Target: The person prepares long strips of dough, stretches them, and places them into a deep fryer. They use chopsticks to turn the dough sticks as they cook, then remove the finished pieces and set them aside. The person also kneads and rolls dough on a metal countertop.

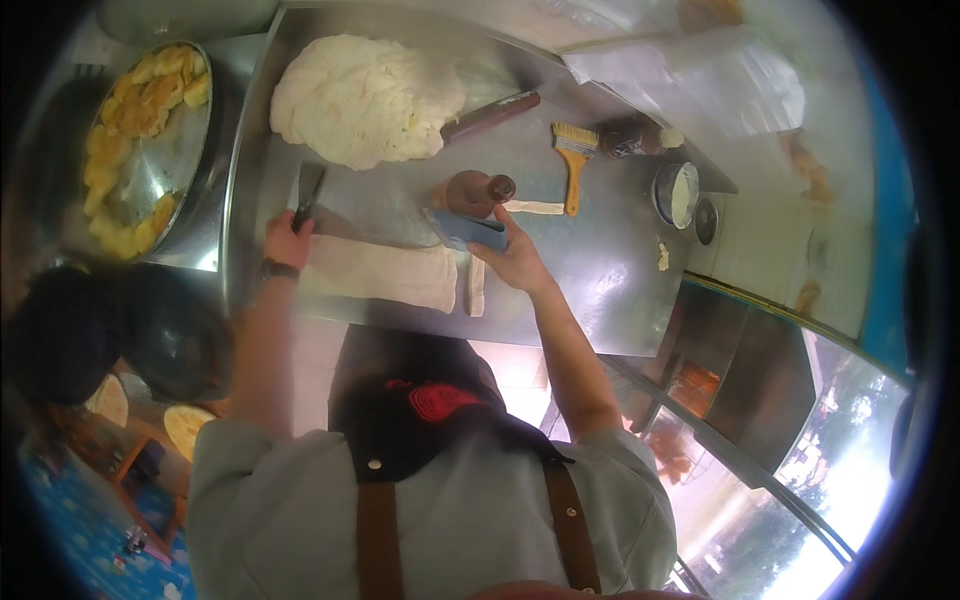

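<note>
My left hand [288, 241] is closed on the dark handle of a scraper [310, 184], its blade pointing away from me. Under and beside that hand a flat rectangular sheet of dough [382, 271] lies on the metal worktop. My right hand [514, 251] grips a blue-handled dough cutter [466, 228], held above the right end of the sheet. A narrow dough strip [476, 286] lies just right of the sheet, and a second strip [536, 207] lies farther back. A brown bottle [471, 191] stands directly behind the cutter. The cutter's lower edge is hidden.
A large dough mass [364, 101] fills the back left, touching a rolling pin [491, 116]. Rightward are a wooden-handled brush [574, 169], a dark bottle [634, 140] and a bowl of white paste [681, 195]. A round metal tray [199, 150] holds golden pastries beyond the worktop's left rim.
</note>
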A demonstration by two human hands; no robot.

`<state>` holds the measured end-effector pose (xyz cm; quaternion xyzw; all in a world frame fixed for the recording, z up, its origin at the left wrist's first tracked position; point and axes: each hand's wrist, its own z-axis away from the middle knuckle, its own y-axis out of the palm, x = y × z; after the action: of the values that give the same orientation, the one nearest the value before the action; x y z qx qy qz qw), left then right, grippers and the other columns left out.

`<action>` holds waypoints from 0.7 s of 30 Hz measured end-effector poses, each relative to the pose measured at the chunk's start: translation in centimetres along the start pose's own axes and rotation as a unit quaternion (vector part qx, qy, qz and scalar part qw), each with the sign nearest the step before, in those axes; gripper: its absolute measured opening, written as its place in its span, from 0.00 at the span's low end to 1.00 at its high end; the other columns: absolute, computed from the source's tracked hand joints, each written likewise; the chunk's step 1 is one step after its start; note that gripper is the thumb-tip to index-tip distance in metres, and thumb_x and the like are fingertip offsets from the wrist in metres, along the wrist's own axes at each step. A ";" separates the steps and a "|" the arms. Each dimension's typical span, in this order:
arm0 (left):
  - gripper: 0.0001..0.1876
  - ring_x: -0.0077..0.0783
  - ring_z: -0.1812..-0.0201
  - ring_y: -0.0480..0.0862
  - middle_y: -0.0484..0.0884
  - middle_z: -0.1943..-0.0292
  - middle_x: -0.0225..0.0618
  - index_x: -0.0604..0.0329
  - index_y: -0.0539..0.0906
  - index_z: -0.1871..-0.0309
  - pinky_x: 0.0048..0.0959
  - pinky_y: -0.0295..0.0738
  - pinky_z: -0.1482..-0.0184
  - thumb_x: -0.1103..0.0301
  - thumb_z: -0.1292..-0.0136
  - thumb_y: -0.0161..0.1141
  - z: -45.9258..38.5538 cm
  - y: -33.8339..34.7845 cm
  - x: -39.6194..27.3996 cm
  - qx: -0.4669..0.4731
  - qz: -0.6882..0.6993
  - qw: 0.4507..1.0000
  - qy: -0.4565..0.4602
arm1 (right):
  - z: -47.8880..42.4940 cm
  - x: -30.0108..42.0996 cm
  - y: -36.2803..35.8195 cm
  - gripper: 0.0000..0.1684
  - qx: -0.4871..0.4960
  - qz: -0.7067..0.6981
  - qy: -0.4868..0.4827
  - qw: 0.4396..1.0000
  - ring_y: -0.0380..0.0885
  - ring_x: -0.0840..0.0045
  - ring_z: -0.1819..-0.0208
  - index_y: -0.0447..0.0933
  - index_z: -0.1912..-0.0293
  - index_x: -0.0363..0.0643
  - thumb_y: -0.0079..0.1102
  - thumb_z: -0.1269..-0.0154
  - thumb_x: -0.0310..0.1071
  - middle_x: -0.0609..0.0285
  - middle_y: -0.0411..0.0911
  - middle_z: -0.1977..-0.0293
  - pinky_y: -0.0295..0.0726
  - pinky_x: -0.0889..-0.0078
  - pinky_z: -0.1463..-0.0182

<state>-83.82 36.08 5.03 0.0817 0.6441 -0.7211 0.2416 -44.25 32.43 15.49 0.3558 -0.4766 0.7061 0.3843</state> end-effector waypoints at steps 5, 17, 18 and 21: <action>0.53 0.54 0.30 0.68 0.68 0.30 0.53 0.58 0.61 0.24 0.45 0.64 0.29 0.61 0.54 0.79 0.7 3.8 -10.1 0.034 0.198 0.940 0.275 | 3.0 -0.2 -0.7 0.16 0.059 -0.078 0.136 0.986 0.78 0.79 0.55 0.83 0.51 0.36 0.69 0.34 0.35 0.63 0.83 0.56 0.78 0.74 0.46; 0.38 0.54 0.39 0.77 0.77 0.40 0.50 0.58 0.70 0.35 0.45 0.74 0.37 0.63 0.50 0.74 -1.1 14.0 -27.3 0.027 0.367 0.912 0.179 | 7.2 8.3 -0.8 0.14 -0.128 0.001 0.088 0.988 0.74 0.85 0.63 0.81 0.52 0.33 0.66 0.32 0.33 0.65 0.82 0.66 0.77 0.77 0.57; 0.36 0.53 0.38 0.77 0.77 0.40 0.51 0.59 0.70 0.35 0.45 0.73 0.36 0.63 0.48 0.72 -1.8 15.1 -26.3 0.017 0.364 0.911 0.190 | 5.4 9.8 -0.6 0.15 -0.157 0.037 0.043 0.986 0.76 0.82 0.64 0.80 0.52 0.33 0.65 0.32 0.33 0.60 0.83 0.66 0.78 0.75 0.58; 0.29 0.52 0.36 0.74 0.74 0.37 0.52 0.60 0.73 0.38 0.44 0.70 0.35 0.65 0.43 0.67 -1.7 11.8 -20.3 -0.029 0.343 0.932 0.108 | -1.0 12.4 0.1 0.15 -0.199 0.150 -0.067 0.966 0.83 0.60 0.66 0.75 0.52 0.34 0.64 0.32 0.33 0.46 0.82 0.68 0.79 0.66 0.59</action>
<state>-61.09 42.04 2.96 0.3681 0.6199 -0.5617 0.4059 -50.05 35.86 25.98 0.2429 -0.6799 0.6213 0.3046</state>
